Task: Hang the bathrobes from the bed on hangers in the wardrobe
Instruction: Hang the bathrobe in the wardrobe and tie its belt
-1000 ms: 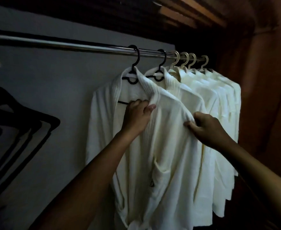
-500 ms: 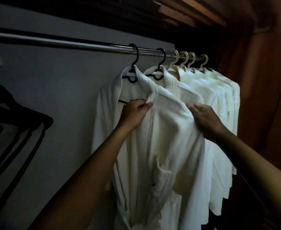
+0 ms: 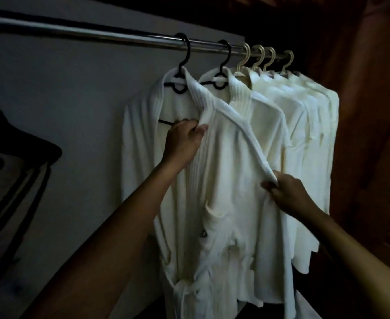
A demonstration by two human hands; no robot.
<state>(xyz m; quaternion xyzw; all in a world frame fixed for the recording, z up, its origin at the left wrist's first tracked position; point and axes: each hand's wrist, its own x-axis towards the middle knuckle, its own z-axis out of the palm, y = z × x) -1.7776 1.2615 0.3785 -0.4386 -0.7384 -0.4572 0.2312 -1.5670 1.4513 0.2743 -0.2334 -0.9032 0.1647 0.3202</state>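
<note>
Left hand (image 3: 183, 141): grips front bathrobe (image 3: 223, 180) collar edge.
Right hand (image 3: 288, 194): pinches its right front edge.
Rail (image 3: 97, 34): bare leftward of black hanger (image 3: 182, 65).

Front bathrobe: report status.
Left hand grips front bathrobe collar. Right hand pinches its front edge. It hangs on black hanger. Nothing blocking.

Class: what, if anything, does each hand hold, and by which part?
Both hold the nearest bathrobe: left hand grips its collar, right hand pinches its front edge lower down.
</note>
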